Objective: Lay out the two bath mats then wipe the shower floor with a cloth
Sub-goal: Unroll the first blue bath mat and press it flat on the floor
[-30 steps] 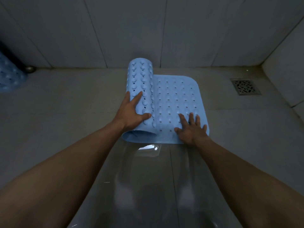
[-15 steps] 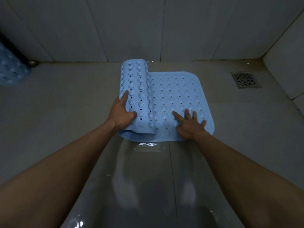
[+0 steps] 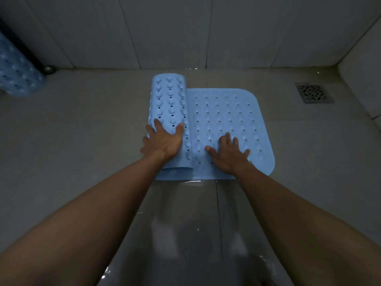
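A light blue bath mat point(image 3: 228, 118) with holes and suction cups lies half unrolled on the grey shower floor point(image 3: 82, 141). Its right part is flat; its left part is still a roll point(image 3: 168, 96). My left hand point(image 3: 164, 141) rests spread on the near end of the roll, fingers over its top. My right hand point(image 3: 228, 154) presses flat, fingers apart, on the unrolled part near its front edge. A second blue mat point(image 3: 16, 73), rolled up, stands at the far left by the wall. No cloth is in view.
A square metal drain grate point(image 3: 314, 92) sits in the floor at the right. Tiled walls point(image 3: 185, 32) close the back and right side. A small round metal fitting point(image 3: 48, 69) sits at the wall base on the left. The floor near me is wet and shiny.
The roll has moved left under my left hand, and more flat mat shows. My right hand has stayed pressed on the flat part.
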